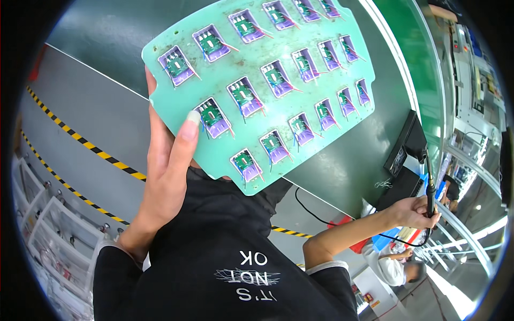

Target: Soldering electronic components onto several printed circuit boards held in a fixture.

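My left hand [168, 160] grips the left edge of a pale green tray [206, 80], its thumb on the upper face beside one of the pockets. The tray is tilted and spans the upper middle of the view. Rows of small green circuit boards [243, 93] sit in its pockets over purple parts, with thin red and blue wires sticking out. Off to the right, my right hand [413, 213] is closed around the black handle of a soldering iron [430, 187], held well apart from the tray. A black cord runs from the handle's lower end.
Beneath the tray lies a dark green tabletop [342, 166]. A black box-shaped unit [405, 142] stands at its right side. Yellow-and-black tape [85, 142] marks the grey floor at left, near white racks [48, 230]. Another person [393, 270] is at lower right.
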`<state>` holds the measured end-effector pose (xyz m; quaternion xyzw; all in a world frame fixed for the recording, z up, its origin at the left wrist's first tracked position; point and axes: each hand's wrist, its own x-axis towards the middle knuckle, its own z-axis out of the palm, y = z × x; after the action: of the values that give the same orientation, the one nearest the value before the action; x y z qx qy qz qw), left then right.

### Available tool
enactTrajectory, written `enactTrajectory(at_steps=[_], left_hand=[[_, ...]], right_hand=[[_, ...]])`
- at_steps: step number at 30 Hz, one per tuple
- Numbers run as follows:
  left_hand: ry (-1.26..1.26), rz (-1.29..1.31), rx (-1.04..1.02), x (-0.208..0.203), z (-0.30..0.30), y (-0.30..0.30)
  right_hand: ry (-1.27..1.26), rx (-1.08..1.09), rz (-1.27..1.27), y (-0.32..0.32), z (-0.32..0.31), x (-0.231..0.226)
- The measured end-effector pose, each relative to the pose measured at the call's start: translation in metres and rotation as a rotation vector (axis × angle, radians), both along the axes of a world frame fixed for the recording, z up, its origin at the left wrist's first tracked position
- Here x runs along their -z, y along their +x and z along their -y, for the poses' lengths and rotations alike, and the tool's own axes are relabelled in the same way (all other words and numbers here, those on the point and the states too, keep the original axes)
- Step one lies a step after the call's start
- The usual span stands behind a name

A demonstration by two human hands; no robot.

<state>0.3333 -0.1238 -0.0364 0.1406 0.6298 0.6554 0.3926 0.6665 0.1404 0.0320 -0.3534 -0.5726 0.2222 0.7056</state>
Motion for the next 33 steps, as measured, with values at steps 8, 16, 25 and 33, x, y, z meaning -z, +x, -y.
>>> enactTrajectory(at_steps=[8, 16, 25, 33], left_hand=[[0.072, 0.009, -0.014, 0.000, -0.003, 0.000], [0.153, -0.076, -0.012, 0.005, -0.004, -0.001], [0.059, -0.021, -0.049, 0.006, 0.004, 0.001], [0.000, 0.020, -0.023, -0.002, 0.003, 0.004]], right_hand=[[-0.064, -0.052, -0.051, 0.009, -0.004, 0.002], [-0.066, -0.059, -0.051, 0.008, -0.004, 0.005], [-0.081, -0.067, -0.071, 0.007, -0.003, 0.006], [-0.010, -0.219, -0.028, -0.047, 0.015, -0.011]])
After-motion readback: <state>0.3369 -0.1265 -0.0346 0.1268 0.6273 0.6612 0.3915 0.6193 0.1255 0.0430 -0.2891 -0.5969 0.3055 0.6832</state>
